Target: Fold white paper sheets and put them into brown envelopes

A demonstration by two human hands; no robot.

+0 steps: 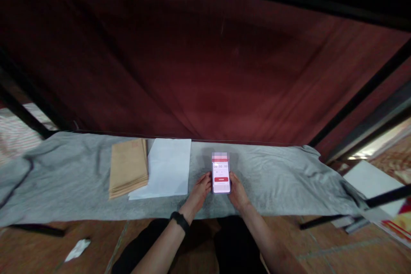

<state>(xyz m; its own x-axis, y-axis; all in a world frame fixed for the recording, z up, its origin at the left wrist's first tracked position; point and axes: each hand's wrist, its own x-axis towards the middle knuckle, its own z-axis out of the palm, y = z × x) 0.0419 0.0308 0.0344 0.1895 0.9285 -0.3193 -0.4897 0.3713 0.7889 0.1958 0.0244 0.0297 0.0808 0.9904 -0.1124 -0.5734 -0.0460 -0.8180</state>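
Note:
A lit smartphone (221, 186) is held upright by its two long sides, low over the grey cloth. Its screen shows a row of zeros like a timer and a red button; the top is pixelated. My left hand (203, 185), with a dark band on the wrist, grips the left edge. On the opposite edge is my right hand (236, 190), fingers curled against the phone. Left of my hands, white paper sheets (168, 169) lie flat. A stack of brown envelopes (128, 167) partly overlaps the sheets.
Grey cloth (276, 180) covers the long narrow table. Behind it hangs a dark red sheet (205, 72) between black frame bars (362, 94). A crumpled white tissue (77, 249) lies on the tiled floor. A white board (374, 186) stands at the right.

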